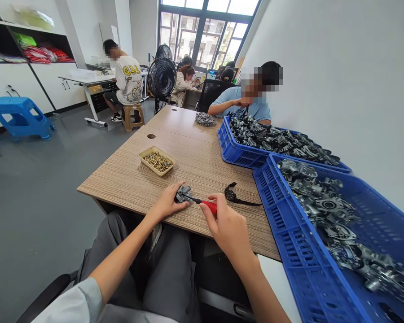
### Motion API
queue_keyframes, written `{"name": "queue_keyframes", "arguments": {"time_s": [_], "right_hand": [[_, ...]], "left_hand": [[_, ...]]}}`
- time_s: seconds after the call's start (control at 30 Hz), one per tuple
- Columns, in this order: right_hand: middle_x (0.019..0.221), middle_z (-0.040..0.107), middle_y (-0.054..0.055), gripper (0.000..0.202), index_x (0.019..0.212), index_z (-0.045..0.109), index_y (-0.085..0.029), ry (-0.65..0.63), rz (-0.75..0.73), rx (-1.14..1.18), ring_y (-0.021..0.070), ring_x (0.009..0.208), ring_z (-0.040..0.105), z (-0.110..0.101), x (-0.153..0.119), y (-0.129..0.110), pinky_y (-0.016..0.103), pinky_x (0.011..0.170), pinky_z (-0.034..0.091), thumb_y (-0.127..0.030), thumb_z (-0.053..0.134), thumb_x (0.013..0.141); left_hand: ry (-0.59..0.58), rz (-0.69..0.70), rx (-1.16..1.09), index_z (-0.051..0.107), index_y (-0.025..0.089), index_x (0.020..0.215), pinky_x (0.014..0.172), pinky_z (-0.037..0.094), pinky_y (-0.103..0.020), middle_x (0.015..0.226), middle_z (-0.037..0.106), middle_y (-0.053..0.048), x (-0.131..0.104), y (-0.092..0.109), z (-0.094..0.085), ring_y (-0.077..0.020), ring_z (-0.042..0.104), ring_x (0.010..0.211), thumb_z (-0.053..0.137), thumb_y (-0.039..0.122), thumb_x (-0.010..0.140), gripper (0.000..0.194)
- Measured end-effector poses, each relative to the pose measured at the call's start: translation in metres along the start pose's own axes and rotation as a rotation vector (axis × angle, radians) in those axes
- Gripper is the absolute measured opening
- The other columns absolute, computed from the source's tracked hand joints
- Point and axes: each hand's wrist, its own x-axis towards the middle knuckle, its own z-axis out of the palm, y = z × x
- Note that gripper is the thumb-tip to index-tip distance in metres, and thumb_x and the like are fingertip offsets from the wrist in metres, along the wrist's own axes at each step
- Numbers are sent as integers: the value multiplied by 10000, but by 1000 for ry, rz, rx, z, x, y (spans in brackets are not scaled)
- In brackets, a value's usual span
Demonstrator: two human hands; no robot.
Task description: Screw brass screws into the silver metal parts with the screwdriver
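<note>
My left hand (169, 201) grips a small grey metal casting (182, 194) at the front edge of the wooden table (195, 152). In my right hand (227, 224) is a screwdriver (208, 206) with a red handle and a dark shaft. The shaft points left and its tip meets the casting; the exact contact point is too small to make out. Beyond my left hand stands a cream tray (173, 167) of brass-coloured screws (158, 160). A black wristwatch (231, 194) lies to the right of the screwdriver.
A blue crate (272, 211) of metal castings (333, 206) stands close on my right. Behind it, another blue crate (227, 143) holds more parts. A co-worker in a light blue shirt (235, 96) sits at the far end, near a bundle of grey parts (205, 119).
</note>
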Motion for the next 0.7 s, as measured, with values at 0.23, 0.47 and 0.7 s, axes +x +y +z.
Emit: {"name": "queue_keyframes", "arguments": {"time_s": [0.23, 0.47, 0.7], "right_hand": [[814, 759, 22, 341, 1041, 544, -235, -7, 163, 120, 215, 624, 703, 5, 1, 0, 289, 570, 410, -569, 469, 1049], [1032, 724, 78, 137, 1107, 533, -235, -16, -54, 228, 239, 918, 723, 5, -1, 0, 328, 723, 542, -360, 507, 1059], [1082, 693, 78, 205, 1117, 551, -244, -68, -141, 253, 233, 1016, 687, -2, 1, -1, 348, 812, 564, -114, 444, 1000]], "left_hand": [[-5, -13, -4, 445, 218, 1521, 1117, 476, -479, 1354, 641, -136, 0, -3, 0, -309, 604, 1276, 800, 402, 828, 800], [-9, -34, -19, 446, 217, 1523, 1122, 468, -482, 1366, 640, -139, -1, -1, -2, -313, 603, 1284, 795, 403, 829, 798], [1, -20, -32, 447, 227, 1519, 1112, 474, -472, 1365, 646, -128, -1, 0, -2, -307, 614, 1267, 794, 388, 833, 785]]}}
